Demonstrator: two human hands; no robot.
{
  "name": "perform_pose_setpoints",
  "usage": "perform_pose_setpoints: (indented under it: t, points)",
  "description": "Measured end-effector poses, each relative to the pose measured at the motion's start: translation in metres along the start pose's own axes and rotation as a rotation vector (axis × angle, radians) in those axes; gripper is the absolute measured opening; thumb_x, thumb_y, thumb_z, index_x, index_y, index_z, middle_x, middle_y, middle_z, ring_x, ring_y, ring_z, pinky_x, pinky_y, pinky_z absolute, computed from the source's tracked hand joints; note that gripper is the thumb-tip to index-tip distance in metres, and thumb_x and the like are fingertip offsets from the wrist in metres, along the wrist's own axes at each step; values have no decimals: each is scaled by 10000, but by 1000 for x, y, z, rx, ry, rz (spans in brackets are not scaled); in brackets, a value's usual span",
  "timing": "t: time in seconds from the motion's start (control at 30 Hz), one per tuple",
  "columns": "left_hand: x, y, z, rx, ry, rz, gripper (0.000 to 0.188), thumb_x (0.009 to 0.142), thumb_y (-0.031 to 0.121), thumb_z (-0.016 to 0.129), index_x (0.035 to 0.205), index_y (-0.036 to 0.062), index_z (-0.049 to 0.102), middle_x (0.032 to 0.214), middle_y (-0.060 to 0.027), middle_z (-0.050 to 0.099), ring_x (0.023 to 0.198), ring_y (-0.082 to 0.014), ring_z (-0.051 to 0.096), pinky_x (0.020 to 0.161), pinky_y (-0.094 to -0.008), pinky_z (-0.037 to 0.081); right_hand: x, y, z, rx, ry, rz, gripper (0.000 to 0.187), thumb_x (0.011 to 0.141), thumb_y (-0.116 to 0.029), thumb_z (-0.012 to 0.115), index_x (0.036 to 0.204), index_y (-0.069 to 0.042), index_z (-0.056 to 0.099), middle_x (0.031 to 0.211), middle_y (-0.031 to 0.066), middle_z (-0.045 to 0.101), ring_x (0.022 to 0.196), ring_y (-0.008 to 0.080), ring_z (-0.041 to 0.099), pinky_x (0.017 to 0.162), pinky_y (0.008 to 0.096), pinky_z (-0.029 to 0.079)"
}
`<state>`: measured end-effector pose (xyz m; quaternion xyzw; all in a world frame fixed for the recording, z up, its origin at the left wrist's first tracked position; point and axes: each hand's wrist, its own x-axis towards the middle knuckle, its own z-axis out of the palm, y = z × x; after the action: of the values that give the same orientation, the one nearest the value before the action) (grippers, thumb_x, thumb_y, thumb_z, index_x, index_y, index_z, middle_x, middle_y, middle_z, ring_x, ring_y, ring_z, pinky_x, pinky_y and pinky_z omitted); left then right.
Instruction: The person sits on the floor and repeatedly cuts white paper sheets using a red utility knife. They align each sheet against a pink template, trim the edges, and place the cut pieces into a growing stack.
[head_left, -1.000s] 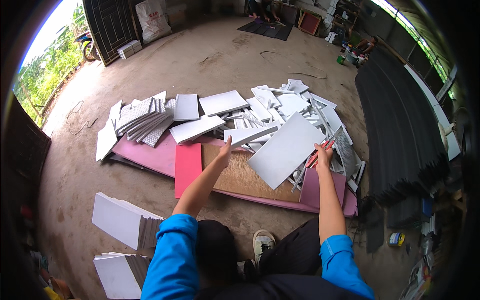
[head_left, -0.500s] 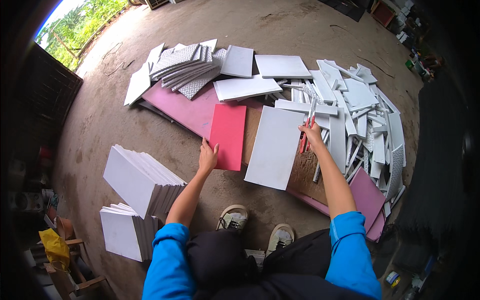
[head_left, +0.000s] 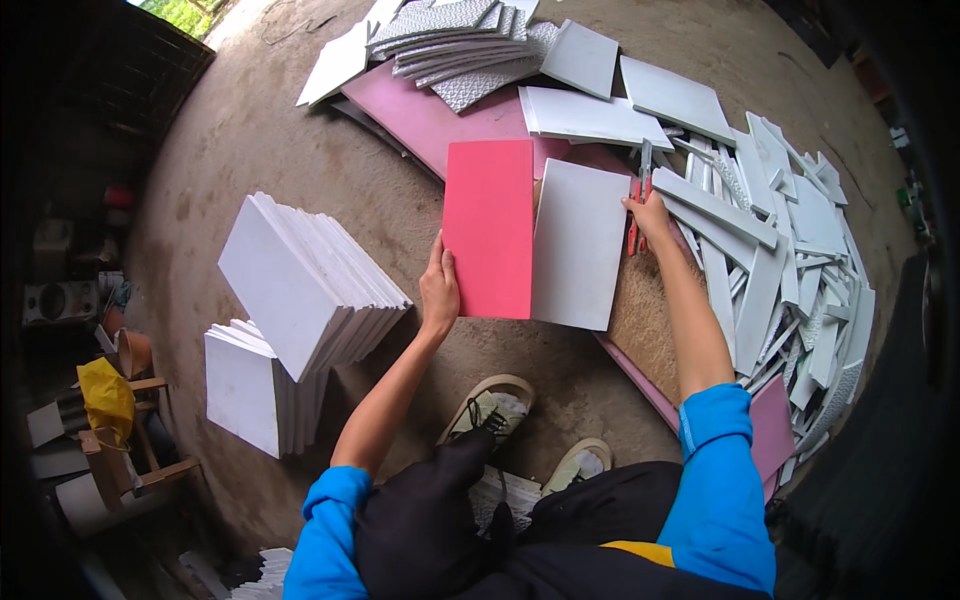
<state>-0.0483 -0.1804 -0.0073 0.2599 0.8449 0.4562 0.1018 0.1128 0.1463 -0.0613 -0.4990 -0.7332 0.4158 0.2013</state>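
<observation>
Risking a drop through a crowded grip, right fingers [head_left: 655,203] are clutching tool [head_left: 633,239] and white panel [head_left: 580,245] together, while left fingers [head_left: 448,265] are grasping the red panel [head_left: 488,230] over the board's [head_left: 408,108] near edge.

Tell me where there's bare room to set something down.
Bare floor shows between the white panel stacks, the pink board and the red panel, and again past the far edge of the white offcuts. Those heaped offcuts crowd the right side of the brown board.
</observation>
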Motion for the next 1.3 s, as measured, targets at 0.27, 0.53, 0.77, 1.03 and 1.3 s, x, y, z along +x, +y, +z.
perform_pose_setpoints:
  t: [0.27,0.53,0.77,1.03,1.3]
  points:
    - [-4,44,52,-138,-227,-85,404,952,249,356,1330,108,371,1053,-247,579,962,-391,570,816,-433,454,-91,-50,-27,688,-249,299,203,754,-117,677,846,-4,536,827,136,596,732,219,621,667,320,480]
    - [-17,26,73,-216,-384,26,416,926,190,437,1327,89,392,1096,-208,569,998,-295,572,867,-351,432,-122,-13,-15,380,-50,193,249,700,-79,725,841,2,536,790,101,615,713,161,599,655,287,466]
    - [-2,19,58,-102,-504,80,460,850,123,566,1296,97,454,1008,-114,478,863,-179,542,808,-312,455,-116,-13,-6,238,-14,178,209,740,-62,700,878,32,575,737,58,608,636,110,573,559,236,443]
    - [10,27,57,39,-546,232,464,821,106,587,1270,72,476,1103,-144,484,904,-239,578,813,-337,472,-110,-10,-8,171,19,233,269,690,-71,734,866,31,557,844,137,653,759,184,634,685,300,489]
    - [12,30,56,62,-574,209,452,808,88,588,1248,52,492,1094,-156,494,936,-256,577,830,-353,476,-111,-8,-5,124,35,227,271,700,-62,730,879,29,548,849,129,651,756,177,636,663,286,491]
